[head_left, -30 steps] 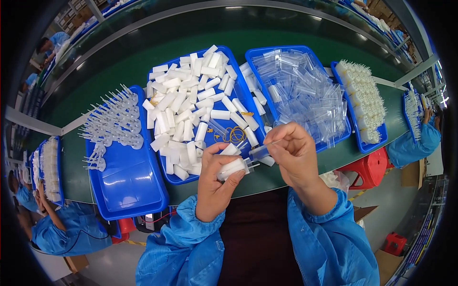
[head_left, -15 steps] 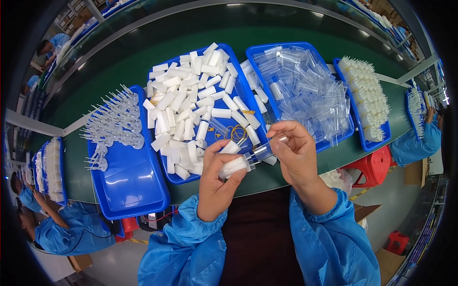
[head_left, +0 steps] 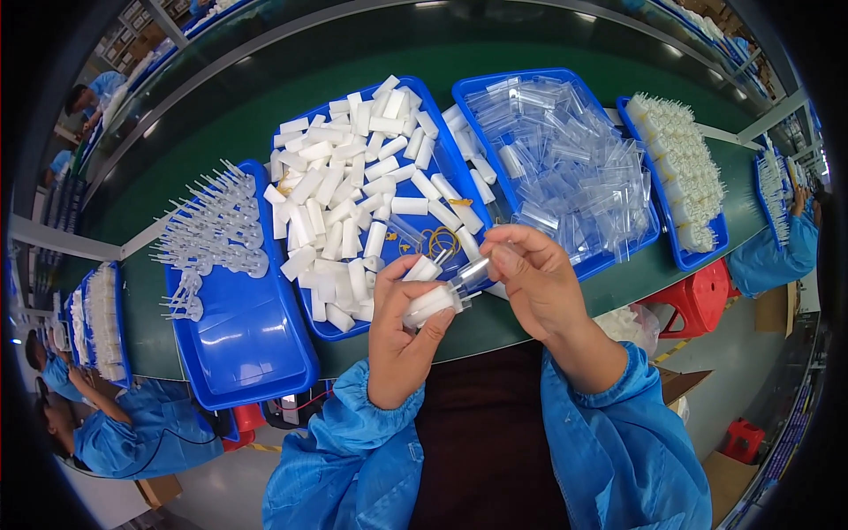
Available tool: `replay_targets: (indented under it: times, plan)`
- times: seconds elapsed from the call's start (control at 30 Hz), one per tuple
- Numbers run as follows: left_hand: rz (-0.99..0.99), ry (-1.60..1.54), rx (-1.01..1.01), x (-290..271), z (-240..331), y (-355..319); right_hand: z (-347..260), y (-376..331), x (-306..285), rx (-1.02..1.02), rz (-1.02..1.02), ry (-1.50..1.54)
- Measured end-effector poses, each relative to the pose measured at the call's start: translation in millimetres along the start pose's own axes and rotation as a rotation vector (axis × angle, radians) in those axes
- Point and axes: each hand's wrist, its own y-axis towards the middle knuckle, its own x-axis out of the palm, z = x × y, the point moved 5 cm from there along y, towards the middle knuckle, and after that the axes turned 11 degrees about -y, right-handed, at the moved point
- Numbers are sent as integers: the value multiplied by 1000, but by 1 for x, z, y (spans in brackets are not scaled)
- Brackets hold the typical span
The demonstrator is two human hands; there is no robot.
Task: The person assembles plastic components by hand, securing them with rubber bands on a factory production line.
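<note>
In my left hand [head_left: 395, 343], fingers curled, are white foam cylinders [head_left: 428, 305], with a clear plastic piece at the right end of one. My right hand [head_left: 539, 284] pinches a clear plastic tube [head_left: 473, 273] between thumb and fingers. The tube's lower left end meets the end of the pieces in my left hand; whether it is around them or only touching, I cannot tell. Both hands are over the near edge of a blue tray [head_left: 463, 163] heaped with white foam cylinders [head_left: 329, 185]. Yellow rubber bands [head_left: 440, 242] lie inside that tray.
Clear tubes [head_left: 570, 168] fill a blue tray to the right; farther right, another blue tray [head_left: 700, 262] bears packed white stemmed pieces. At left, a blue tray [head_left: 243, 344] holds clear stemmed pieces [head_left: 216, 225]. A red stool [head_left: 693, 300] stands below the bench; co-workers sit at both sides.
My right hand has moved slightly left, and the tube end is closer to the foam pieces in my left hand. My left hand is nearly still. The view has shifted a little.
</note>
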Motion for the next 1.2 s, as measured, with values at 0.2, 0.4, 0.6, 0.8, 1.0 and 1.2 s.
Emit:
replay_targets:
  times: [0.2, 0.4, 0.6, 0.8, 1.0, 1.2]
  plan:
    - [8, -14, -12, 0, 1, 1, -2, -1, 5, -33, -26, -36]
    - [17, 10, -21, -3, 0, 1, 0, 0, 7, -17, -91, -94]
    - [0, 71, 9, -2, 1, 1, 0, -1, 10, -15, -41, -175]
    - [7, 53, -18, -4, -1, 0, -4, -3, 13, -82, -6, -287]
    - [-20, 66, 32, -3, 0, 0, 3, -1, 12, 6, -46, -158]
    - [-17, -60, -6, -1, -1, 0, 3, -4, 13, -51, -42, -127]
